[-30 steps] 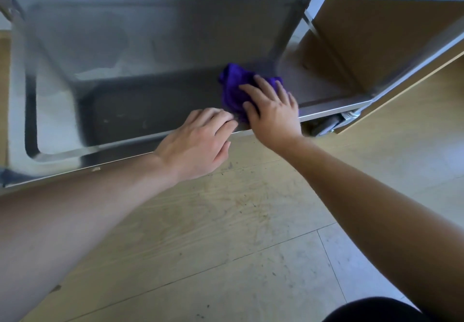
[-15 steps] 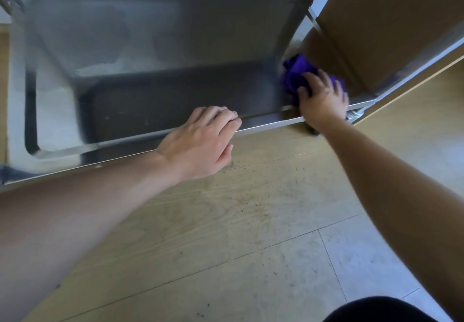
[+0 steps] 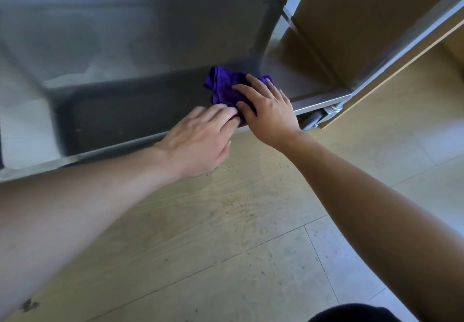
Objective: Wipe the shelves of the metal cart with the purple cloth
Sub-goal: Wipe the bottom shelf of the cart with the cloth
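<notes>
Cloth: purple cloth (image 3: 227, 88) lies bunched on the bottom shelf (image 3: 130, 118) of the cart (image 3: 150, 33), toward the shelf's right end, just behind the near rim.
Right hand: right hand (image 3: 267, 110) lies flat on top of the cloth, fingers spread and pressing down; it pins the cloth to the metal and does not clutch it.
Left hand: left hand (image 3: 198, 143) rests palm down on the near rim, fingers loosely together, fingertips reaching over the edge until they touch or nearly touch the cloth's near fold. It holds nothing.
Shelf: dull steel, streaked and cloudy on the far and left parts. Whether those marks are dirt or reflections, I cannot tell.
Caster: wheel (image 3: 313, 118) shows under the right corner, so the cart can likely roll.
Step in hand: wiping the bottom shelf, by my reading around its right end.
How to do it well: keep the palm flat so the whole cloth bears on the metal; run long, overlapping passes from right to left; work into the raised rim and corners, where grime gathers; let the bracing hand stay on the rim so the cart does not creep away.
Risk: bunched cloth may roll under the fingers and leave stripes; refolding it flat would help.
</notes>
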Action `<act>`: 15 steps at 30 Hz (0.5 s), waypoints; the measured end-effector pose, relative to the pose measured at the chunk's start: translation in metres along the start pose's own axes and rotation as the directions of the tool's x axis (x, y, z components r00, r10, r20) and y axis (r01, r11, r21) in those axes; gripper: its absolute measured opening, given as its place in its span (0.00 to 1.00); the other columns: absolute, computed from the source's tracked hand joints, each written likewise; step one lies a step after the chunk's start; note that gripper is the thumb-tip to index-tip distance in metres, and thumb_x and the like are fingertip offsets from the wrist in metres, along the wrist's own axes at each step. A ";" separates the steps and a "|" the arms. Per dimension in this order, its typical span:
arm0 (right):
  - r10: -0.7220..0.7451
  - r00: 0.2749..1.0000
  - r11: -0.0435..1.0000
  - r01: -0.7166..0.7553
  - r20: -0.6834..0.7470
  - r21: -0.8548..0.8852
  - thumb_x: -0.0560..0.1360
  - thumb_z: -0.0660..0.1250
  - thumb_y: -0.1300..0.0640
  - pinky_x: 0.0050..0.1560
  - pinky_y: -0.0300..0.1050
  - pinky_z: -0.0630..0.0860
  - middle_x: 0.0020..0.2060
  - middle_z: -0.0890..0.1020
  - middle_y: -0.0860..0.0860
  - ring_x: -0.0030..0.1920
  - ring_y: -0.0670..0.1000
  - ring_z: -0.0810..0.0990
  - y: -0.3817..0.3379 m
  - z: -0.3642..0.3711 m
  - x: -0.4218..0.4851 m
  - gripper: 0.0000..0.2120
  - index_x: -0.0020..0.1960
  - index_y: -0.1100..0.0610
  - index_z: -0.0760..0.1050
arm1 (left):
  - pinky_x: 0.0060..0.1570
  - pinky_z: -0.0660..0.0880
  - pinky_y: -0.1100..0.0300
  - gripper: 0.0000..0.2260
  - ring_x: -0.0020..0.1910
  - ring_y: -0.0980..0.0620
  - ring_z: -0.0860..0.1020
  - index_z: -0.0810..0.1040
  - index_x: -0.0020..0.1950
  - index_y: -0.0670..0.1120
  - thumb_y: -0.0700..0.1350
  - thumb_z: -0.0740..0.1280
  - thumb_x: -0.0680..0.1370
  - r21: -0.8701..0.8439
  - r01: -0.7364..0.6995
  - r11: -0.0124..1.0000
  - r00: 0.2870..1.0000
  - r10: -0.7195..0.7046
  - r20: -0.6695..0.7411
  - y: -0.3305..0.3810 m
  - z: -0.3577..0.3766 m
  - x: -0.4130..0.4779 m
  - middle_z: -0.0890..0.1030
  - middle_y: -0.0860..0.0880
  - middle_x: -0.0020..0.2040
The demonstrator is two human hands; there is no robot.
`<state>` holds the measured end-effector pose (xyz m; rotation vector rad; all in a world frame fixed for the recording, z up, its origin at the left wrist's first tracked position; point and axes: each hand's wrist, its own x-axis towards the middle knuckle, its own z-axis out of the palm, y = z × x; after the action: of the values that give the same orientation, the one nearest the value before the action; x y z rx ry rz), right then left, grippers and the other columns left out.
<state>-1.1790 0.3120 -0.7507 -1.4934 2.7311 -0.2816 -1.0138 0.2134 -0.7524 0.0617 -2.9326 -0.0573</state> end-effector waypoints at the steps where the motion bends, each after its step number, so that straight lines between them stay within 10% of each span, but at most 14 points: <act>1: 0.001 1.000 1.000 -0.001 -0.002 -0.007 0.83 0.53 0.44 0.77 0.58 0.53 0.77 0.61 0.46 0.78 0.57 0.55 0.003 -0.001 0.001 0.20 0.75 0.41 0.63 | 0.59 0.73 0.50 0.22 0.64 0.45 0.73 0.72 0.68 0.41 0.49 0.54 0.78 -0.008 -0.031 0.999 0.999 0.032 0.012 0.001 0.000 0.007 0.73 0.44 0.66; 7: 0.061 0.998 0.997 -0.061 0.001 -0.049 0.82 0.54 0.42 0.75 0.56 0.58 0.77 0.62 0.45 0.77 0.57 0.58 0.060 -0.008 0.019 0.21 0.74 0.40 0.64 | 0.64 0.70 0.50 0.22 0.68 0.47 0.70 0.67 0.73 0.42 0.44 0.61 0.78 -0.066 -0.111 0.992 0.993 0.113 0.019 -0.014 0.013 0.023 0.70 0.46 0.70; 15: 0.523 0.852 0.852 -0.522 0.022 -0.033 0.82 0.51 0.43 0.76 0.60 0.48 0.79 0.55 0.46 0.78 0.59 0.51 0.109 -0.018 0.059 0.22 0.76 0.40 0.58 | 0.62 0.71 0.52 0.20 0.66 0.49 0.72 0.71 0.70 0.44 0.46 0.55 0.80 -0.118 -0.074 0.990 0.995 0.064 -0.080 -0.009 0.024 0.023 0.73 0.48 0.68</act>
<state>-1.3032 0.3229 -0.7468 -0.6860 2.9787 -0.2033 -1.0409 0.2047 -0.7711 -0.0551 -2.8459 -0.2163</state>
